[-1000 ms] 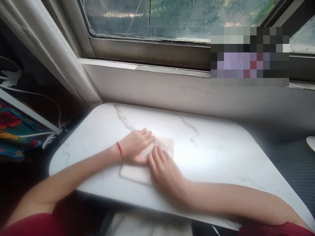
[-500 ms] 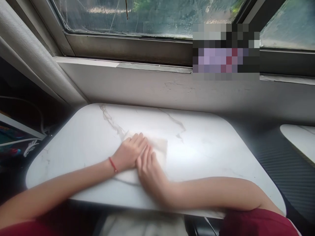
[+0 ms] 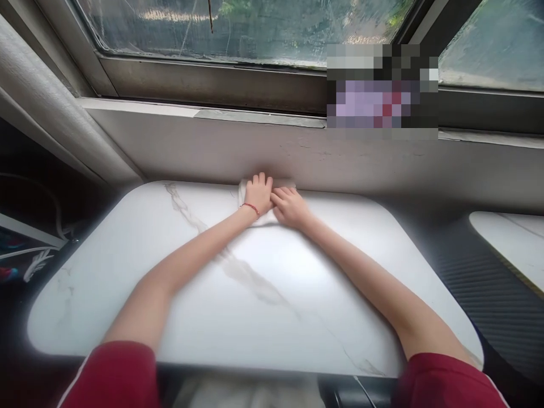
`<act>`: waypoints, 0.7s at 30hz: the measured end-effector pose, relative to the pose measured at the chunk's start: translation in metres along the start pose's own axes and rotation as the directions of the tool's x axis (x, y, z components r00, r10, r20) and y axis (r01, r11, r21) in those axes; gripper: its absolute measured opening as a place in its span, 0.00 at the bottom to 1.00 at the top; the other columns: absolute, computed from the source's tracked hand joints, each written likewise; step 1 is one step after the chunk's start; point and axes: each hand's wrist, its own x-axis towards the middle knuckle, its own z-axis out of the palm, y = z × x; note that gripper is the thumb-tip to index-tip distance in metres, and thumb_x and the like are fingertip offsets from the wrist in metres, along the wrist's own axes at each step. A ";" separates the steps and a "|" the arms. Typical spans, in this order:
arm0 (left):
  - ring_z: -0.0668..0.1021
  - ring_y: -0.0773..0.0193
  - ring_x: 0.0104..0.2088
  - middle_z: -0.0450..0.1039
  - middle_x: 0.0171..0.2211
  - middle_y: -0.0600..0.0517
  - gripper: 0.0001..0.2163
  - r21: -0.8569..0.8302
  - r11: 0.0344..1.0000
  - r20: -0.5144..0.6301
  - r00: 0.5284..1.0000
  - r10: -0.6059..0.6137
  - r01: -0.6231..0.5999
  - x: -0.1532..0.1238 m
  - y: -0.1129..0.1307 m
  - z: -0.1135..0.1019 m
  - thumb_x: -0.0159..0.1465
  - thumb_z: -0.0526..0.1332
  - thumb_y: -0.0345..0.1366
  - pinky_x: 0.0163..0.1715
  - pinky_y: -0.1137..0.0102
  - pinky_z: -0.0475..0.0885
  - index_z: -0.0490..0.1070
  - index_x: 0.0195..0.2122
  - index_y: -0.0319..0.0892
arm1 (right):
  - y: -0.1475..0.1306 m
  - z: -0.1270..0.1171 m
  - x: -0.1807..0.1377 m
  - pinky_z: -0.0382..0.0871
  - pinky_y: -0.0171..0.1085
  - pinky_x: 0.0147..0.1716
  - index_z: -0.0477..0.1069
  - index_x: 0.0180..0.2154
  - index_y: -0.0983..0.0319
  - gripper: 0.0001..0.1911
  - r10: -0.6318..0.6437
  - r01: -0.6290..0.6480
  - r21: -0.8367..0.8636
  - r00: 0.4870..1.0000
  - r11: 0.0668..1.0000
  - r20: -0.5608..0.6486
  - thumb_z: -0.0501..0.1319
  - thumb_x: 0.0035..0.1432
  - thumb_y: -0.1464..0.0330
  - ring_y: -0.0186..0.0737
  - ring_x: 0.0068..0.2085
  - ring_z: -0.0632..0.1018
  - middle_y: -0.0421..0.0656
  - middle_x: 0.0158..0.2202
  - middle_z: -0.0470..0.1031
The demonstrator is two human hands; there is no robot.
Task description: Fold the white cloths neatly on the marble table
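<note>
A pale, folded cloth [image 3: 267, 219] lies at the far edge of the white marbled table [image 3: 340, 283], against the wall. My left hand [image 3: 259, 192] rests flat on it with fingers spread and pointing to the wall; a red bracelet circles that wrist. Beside it, my right hand [image 3: 291, 207] presses on the cloth's right part, its fingers slightly bent, pointing left and touching the left hand. Both hands cover much of the cloth. Neither hand visibly grips it.
Behind the table rises a pale wall [image 3: 191, 147] below a window [image 3: 238, 34]. A pixelated patch hides part of the sill. White cables [image 3: 38, 263] hang by a dark recess at left. Another white tabletop [image 3: 510, 238] stands at right, past a dark ribbed surface [image 3: 463, 283].
Both hands and the cloth have slid away from me, from the table's middle to its far edge. My arms are stretched further out. The view has shifted slightly.
</note>
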 end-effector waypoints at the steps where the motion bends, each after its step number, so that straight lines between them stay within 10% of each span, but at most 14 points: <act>1: 0.71 0.45 0.53 0.68 0.57 0.32 0.17 -0.007 1.000 -0.007 1.000 0.002 -0.002 0.004 0.003 0.002 0.68 0.52 0.33 0.46 0.59 0.66 0.66 0.56 0.31 | 0.011 0.006 -0.001 0.63 0.46 0.45 0.74 0.42 0.67 0.14 -0.031 0.033 0.028 0.998 0.999 -0.056 0.52 0.59 0.74 0.54 0.45 0.72 0.55 0.44 0.76; 21: 0.70 0.45 0.53 0.68 0.55 0.36 0.16 -0.048 0.995 -0.012 0.996 -0.085 0.084 0.004 0.004 0.009 0.67 0.54 0.36 0.51 0.57 0.62 0.65 0.53 0.35 | 0.024 0.032 -0.005 0.61 0.45 0.45 0.73 0.47 0.67 0.17 -0.042 0.066 0.079 0.962 0.995 -0.271 0.50 0.62 0.72 0.52 0.47 0.71 0.54 0.47 0.76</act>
